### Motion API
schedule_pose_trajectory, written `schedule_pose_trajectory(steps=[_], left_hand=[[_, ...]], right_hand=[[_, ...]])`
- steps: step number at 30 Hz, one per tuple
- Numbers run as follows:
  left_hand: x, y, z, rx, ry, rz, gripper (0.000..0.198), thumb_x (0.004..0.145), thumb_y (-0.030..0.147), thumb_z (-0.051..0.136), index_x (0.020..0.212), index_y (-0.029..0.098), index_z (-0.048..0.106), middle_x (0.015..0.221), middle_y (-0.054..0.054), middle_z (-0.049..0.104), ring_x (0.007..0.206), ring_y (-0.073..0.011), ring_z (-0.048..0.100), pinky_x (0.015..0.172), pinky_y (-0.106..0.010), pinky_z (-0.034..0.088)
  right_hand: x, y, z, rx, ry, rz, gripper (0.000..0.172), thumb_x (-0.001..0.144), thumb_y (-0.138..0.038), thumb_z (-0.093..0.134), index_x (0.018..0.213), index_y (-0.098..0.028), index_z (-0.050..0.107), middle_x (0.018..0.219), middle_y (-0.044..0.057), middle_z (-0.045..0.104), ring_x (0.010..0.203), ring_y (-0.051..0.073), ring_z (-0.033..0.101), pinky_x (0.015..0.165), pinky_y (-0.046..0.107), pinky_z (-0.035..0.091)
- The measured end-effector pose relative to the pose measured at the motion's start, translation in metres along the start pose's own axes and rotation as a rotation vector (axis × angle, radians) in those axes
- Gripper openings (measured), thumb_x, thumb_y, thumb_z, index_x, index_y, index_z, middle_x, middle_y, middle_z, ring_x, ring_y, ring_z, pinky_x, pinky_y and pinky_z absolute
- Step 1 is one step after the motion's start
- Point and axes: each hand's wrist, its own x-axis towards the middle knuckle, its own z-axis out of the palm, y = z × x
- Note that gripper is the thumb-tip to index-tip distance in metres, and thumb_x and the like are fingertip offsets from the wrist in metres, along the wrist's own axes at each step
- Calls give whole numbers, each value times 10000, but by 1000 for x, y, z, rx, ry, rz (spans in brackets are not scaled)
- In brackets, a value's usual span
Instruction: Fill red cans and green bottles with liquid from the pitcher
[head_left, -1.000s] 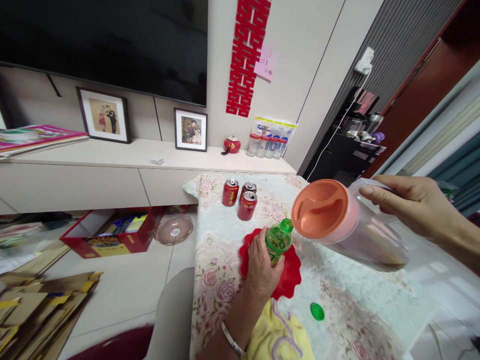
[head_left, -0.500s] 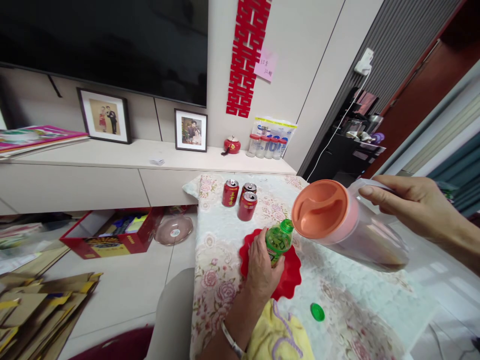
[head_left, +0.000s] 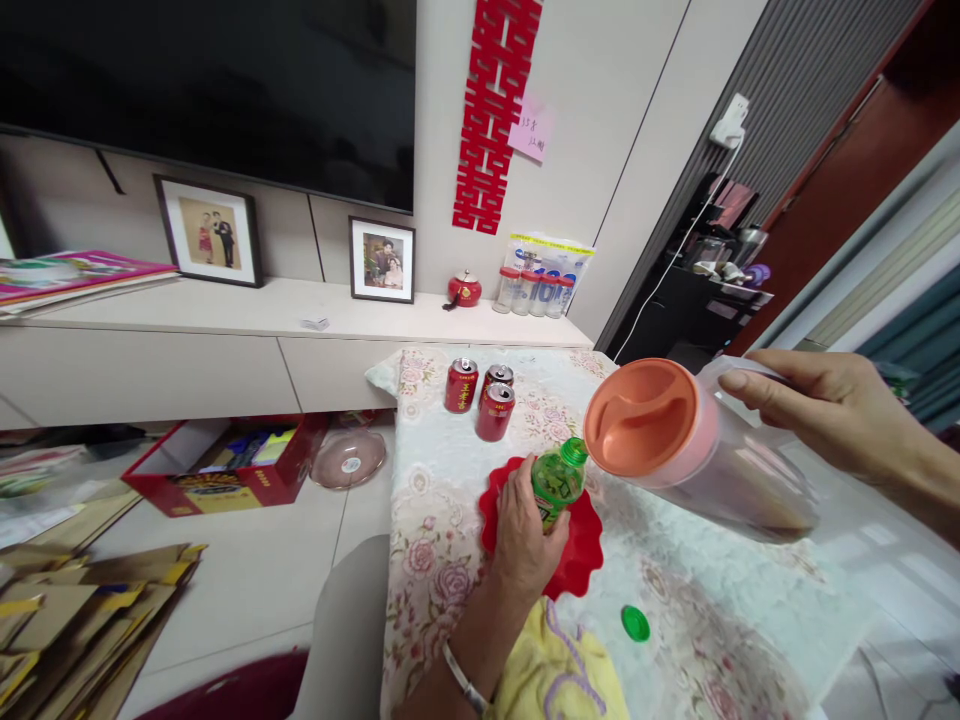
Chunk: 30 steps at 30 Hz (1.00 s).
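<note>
Left hand (head_left: pixel 529 525) wrapped around green, translucent plastic bottle (head_left: pixel 559 478), ridged neck, uncapped, tilted slightly; it's over the red scalloped plate (head_left: pixel 581 560), base hidden by the fingers. Right hand (head_left: pixel 836 410) closed on the handle of a clear, rounded plastic pitcher (head_left: pixel 739 480), tipped on its side, dark liquid inside. Its round, glossy orange lid (head_left: pixel 641 420) is right beside the bottle mouth; contact unclear. Floral cloth-covered surface (head_left: pixel 435 480): round green cap (head_left: pixel 635 623), crumpled fuzzy yellow cloth (head_left: pixel 562 670), three cylindrical metal cans (head_left: pixel 495 415).
</note>
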Motion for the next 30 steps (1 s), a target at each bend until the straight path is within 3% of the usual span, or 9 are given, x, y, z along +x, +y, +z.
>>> schedule_pose_trajectory(steps=[13, 21, 30], left_hand=[[0, 0, 1, 1, 1, 3, 820, 804, 143, 714, 1560, 147, 397, 1476, -233, 655, 1357, -383, 665, 1142, -574, 565], [0, 1, 0, -5, -3, -13, 817, 795, 141, 712, 1549, 145, 400, 1481, -240, 649, 1362, -389, 662, 1145, -585, 558], [0, 0, 0, -19, -12, -27, 815, 791, 145, 705, 1547, 147, 402, 1480, -239, 648, 1359, -390, 660, 1151, -590, 549]], right_hand=[[1, -4, 0, -31, -2, 67, 746, 673, -966, 657, 622, -222, 651, 682, 34, 567, 672, 188, 479, 573, 324, 412], [1, 4, 2, 12, -2, -24, 631, 748, -892, 675, 628, -273, 657, 650, 45, 548, 657, 225, 482, 539, 357, 396], [0, 0, 0, -4, -2, -78, 640, 772, -887, 662, 622, -265, 662, 632, 34, 528, 610, 199, 481, 498, 342, 397]])
